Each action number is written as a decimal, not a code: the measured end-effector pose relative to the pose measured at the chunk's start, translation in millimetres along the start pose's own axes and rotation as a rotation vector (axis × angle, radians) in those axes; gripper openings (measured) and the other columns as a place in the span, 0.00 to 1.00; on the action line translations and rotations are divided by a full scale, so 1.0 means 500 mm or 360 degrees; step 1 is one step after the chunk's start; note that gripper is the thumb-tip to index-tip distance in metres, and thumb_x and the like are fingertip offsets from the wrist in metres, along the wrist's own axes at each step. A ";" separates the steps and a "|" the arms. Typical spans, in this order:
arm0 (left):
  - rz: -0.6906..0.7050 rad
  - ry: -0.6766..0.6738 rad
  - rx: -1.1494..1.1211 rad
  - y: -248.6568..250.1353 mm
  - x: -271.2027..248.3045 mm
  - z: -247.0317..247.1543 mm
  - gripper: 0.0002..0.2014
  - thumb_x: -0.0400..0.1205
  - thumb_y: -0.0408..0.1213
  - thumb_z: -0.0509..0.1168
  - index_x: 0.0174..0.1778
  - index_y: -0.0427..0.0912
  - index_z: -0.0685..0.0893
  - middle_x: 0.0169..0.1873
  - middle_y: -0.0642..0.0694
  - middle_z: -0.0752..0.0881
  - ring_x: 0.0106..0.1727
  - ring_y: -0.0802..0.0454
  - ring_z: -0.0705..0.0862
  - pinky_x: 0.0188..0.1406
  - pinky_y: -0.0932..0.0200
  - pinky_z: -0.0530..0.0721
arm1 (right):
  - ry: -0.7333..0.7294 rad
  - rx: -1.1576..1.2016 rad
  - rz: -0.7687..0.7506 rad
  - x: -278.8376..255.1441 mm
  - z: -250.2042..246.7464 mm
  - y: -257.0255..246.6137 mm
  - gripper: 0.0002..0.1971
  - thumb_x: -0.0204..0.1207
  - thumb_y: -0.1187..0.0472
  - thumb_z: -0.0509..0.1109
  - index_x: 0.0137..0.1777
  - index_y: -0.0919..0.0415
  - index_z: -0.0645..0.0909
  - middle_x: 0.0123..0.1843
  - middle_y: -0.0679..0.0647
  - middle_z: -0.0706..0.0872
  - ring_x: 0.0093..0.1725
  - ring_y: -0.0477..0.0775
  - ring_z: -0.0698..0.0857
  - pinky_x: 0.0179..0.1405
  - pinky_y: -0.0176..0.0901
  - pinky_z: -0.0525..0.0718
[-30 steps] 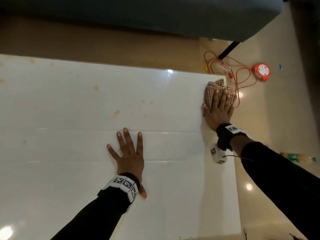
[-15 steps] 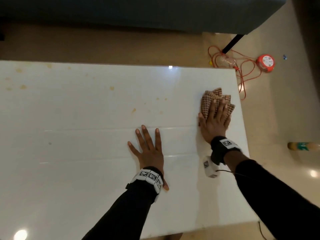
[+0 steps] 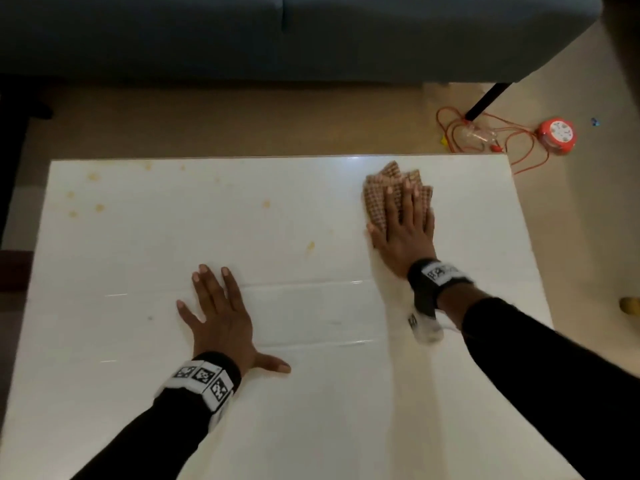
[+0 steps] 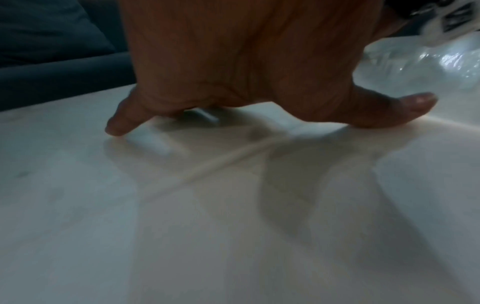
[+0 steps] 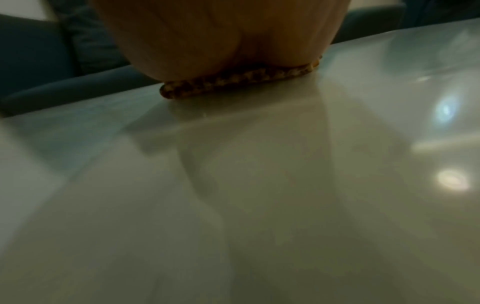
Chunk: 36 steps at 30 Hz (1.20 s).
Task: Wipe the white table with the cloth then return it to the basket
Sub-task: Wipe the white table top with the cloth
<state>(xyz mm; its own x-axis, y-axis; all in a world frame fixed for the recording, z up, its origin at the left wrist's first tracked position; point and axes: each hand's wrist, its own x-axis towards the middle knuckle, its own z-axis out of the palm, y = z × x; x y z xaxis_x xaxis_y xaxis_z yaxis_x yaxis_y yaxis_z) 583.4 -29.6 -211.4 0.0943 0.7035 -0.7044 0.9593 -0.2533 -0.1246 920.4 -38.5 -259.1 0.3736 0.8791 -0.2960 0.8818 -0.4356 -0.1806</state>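
Note:
A brown checked cloth [image 3: 375, 199] lies near the far right corner of the white table [image 3: 311, 410]. My right hand [image 3: 403, 223] presses flat on it with straight fingers. In the right wrist view only the cloth's edge [image 5: 233, 80] shows under my palm. My left hand [image 3: 221, 317] lies flat on the bare table near its middle, fingers spread, thumb out to the right; the left wrist view shows the thumb [image 4: 405, 109] and a fingertip touching the surface. Several yellow-brown stains [image 3: 310, 246] dot the far half of the table. No basket is in view.
A dark blue sofa [image 3: 277, 36] runs along the far side of the table. On the floor at the far right lie an orange cable [image 3: 512, 140], a round orange-and-white object [image 3: 557, 136] and a clear bottle [image 3: 479, 135]. A yellowish object [image 3: 630, 304] sits at the right edge.
My right hand has slid the cloth leftward from the table's right edge, staying near the far edge. The head view has shifted so more of the table and sofa shows. My left hand stays flat.

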 end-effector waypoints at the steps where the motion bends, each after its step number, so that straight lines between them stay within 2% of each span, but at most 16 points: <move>1: 0.0001 -0.0006 -0.0022 -0.002 0.009 0.004 0.99 0.27 0.91 0.57 0.77 0.26 0.17 0.77 0.17 0.21 0.83 0.21 0.25 0.79 0.13 0.48 | 0.0063 0.0001 0.0034 0.049 -0.006 -0.016 0.44 0.81 0.29 0.38 0.93 0.51 0.41 0.93 0.60 0.37 0.92 0.65 0.39 0.89 0.69 0.41; 3: 0.0004 -0.0021 -0.0079 0.006 0.007 0.007 0.99 0.26 0.90 0.58 0.76 0.27 0.15 0.76 0.18 0.19 0.82 0.21 0.23 0.79 0.14 0.46 | 0.0020 0.0052 0.0099 0.127 -0.028 -0.047 0.42 0.85 0.31 0.44 0.93 0.51 0.40 0.93 0.61 0.37 0.92 0.65 0.38 0.89 0.71 0.41; 5: 0.0005 -0.0028 -0.0076 0.008 0.006 0.001 1.00 0.25 0.89 0.60 0.76 0.28 0.15 0.76 0.18 0.19 0.82 0.21 0.23 0.79 0.14 0.46 | -0.0014 0.0065 0.0144 0.147 -0.039 -0.054 0.41 0.86 0.32 0.45 0.93 0.51 0.38 0.93 0.60 0.36 0.92 0.64 0.37 0.89 0.72 0.41; 8: 0.0001 -0.0061 -0.0075 0.008 0.007 -0.006 1.00 0.25 0.90 0.59 0.77 0.27 0.15 0.76 0.17 0.19 0.82 0.21 0.24 0.79 0.14 0.49 | -0.0041 -0.0011 0.0029 0.048 -0.019 -0.057 0.43 0.83 0.31 0.39 0.93 0.53 0.38 0.93 0.61 0.36 0.92 0.65 0.37 0.89 0.70 0.41; 10: -0.0006 -0.0077 -0.0092 0.006 0.005 -0.010 0.99 0.25 0.90 0.58 0.76 0.27 0.15 0.75 0.17 0.19 0.82 0.20 0.23 0.79 0.14 0.51 | -0.0099 -0.0048 -0.0101 -0.066 0.004 -0.060 0.42 0.84 0.31 0.40 0.93 0.53 0.38 0.93 0.60 0.33 0.92 0.64 0.35 0.89 0.67 0.39; 12: -0.0001 -0.0092 -0.0084 0.004 0.008 -0.010 0.99 0.27 0.90 0.58 0.76 0.26 0.14 0.74 0.16 0.18 0.81 0.19 0.23 0.79 0.14 0.51 | -0.0151 -0.0057 -0.0159 -0.114 0.021 -0.051 0.41 0.85 0.32 0.41 0.92 0.51 0.35 0.92 0.57 0.29 0.91 0.61 0.32 0.89 0.65 0.35; 14: -0.0011 -0.0099 -0.0108 0.006 0.004 -0.014 0.99 0.28 0.90 0.59 0.75 0.26 0.14 0.74 0.16 0.17 0.81 0.19 0.22 0.79 0.14 0.49 | -0.0187 -0.0061 -0.0169 -0.071 0.014 -0.046 0.42 0.84 0.31 0.39 0.92 0.50 0.34 0.92 0.56 0.28 0.91 0.60 0.31 0.89 0.66 0.34; 16: -0.0004 -0.0086 -0.0099 0.003 0.004 -0.013 0.98 0.29 0.90 0.60 0.75 0.26 0.14 0.74 0.16 0.17 0.81 0.20 0.22 0.79 0.13 0.48 | -0.0090 -0.0091 -0.0177 0.017 0.006 -0.061 0.42 0.83 0.30 0.37 0.92 0.50 0.34 0.92 0.57 0.30 0.91 0.62 0.33 0.89 0.68 0.37; 19: -0.0011 -0.0086 -0.0092 0.007 0.001 -0.013 0.98 0.29 0.89 0.61 0.75 0.26 0.13 0.74 0.17 0.17 0.81 0.21 0.22 0.79 0.14 0.45 | -0.0053 -0.0030 -0.0072 0.138 -0.022 -0.093 0.40 0.87 0.33 0.45 0.92 0.51 0.36 0.93 0.58 0.33 0.92 0.62 0.35 0.89 0.71 0.39; 21: -0.0018 -0.0098 -0.0081 0.007 0.000 -0.016 0.99 0.29 0.89 0.61 0.75 0.27 0.13 0.74 0.17 0.17 0.81 0.21 0.22 0.79 0.14 0.44 | -0.0066 -0.0011 -0.0052 0.145 -0.024 -0.096 0.40 0.88 0.34 0.46 0.92 0.52 0.36 0.93 0.58 0.34 0.92 0.63 0.35 0.89 0.72 0.39; 24: -0.0011 -0.0102 -0.0093 0.007 0.003 -0.020 0.99 0.29 0.89 0.62 0.75 0.27 0.13 0.74 0.17 0.16 0.81 0.21 0.21 0.79 0.14 0.45 | -0.0030 -0.0097 -0.0144 0.019 0.008 -0.075 0.41 0.86 0.33 0.44 0.93 0.53 0.38 0.93 0.61 0.35 0.92 0.65 0.36 0.88 0.72 0.44; 26: -0.0026 -0.0128 -0.0097 0.008 0.000 -0.021 0.98 0.29 0.89 0.62 0.75 0.26 0.13 0.73 0.17 0.16 0.81 0.20 0.21 0.79 0.14 0.47 | -0.0124 -0.0100 -0.0217 -0.120 0.032 -0.069 0.41 0.87 0.35 0.45 0.93 0.56 0.39 0.92 0.62 0.33 0.91 0.65 0.33 0.88 0.73 0.44; 28: -0.0019 -0.0133 -0.0077 0.008 0.006 -0.026 0.98 0.30 0.88 0.63 0.75 0.26 0.13 0.73 0.16 0.16 0.81 0.20 0.22 0.79 0.14 0.48 | -0.0208 -0.0115 -0.0318 -0.197 0.053 -0.066 0.40 0.88 0.37 0.46 0.92 0.57 0.37 0.92 0.61 0.30 0.91 0.64 0.31 0.88 0.74 0.44; 31: -0.0027 -0.0130 -0.0077 0.007 0.000 -0.032 0.98 0.30 0.89 0.62 0.75 0.26 0.14 0.73 0.16 0.17 0.81 0.19 0.23 0.79 0.14 0.48 | -0.0237 -0.0129 -0.0383 -0.122 0.035 -0.065 0.39 0.87 0.35 0.39 0.92 0.54 0.37 0.93 0.60 0.33 0.92 0.65 0.36 0.87 0.76 0.47; 33: -0.0034 -0.0121 -0.0051 0.011 0.000 -0.027 0.98 0.31 0.89 0.62 0.74 0.25 0.13 0.74 0.15 0.18 0.82 0.19 0.23 0.79 0.14 0.48 | -0.0130 -0.0144 -0.0291 -0.001 0.017 -0.089 0.40 0.85 0.34 0.39 0.92 0.52 0.37 0.93 0.61 0.34 0.92 0.66 0.36 0.87 0.76 0.45; 36: -0.0059 -0.0121 -0.0060 0.012 -0.004 -0.030 0.98 0.31 0.88 0.63 0.74 0.25 0.13 0.74 0.16 0.18 0.82 0.19 0.24 0.79 0.15 0.50 | -0.0138 -0.0033 -0.0068 0.139 -0.021 -0.151 0.41 0.86 0.35 0.44 0.92 0.53 0.37 0.93 0.60 0.33 0.91 0.65 0.34 0.88 0.74 0.39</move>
<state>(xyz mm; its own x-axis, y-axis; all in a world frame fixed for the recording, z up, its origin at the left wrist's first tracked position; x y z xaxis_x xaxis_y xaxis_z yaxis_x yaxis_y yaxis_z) 592.8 -22.4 -200.1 0.0397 0.6591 -0.7510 0.9713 -0.2019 -0.1258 882.7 57.6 -256.3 0.3103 0.8763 -0.3686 0.9024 -0.3934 -0.1756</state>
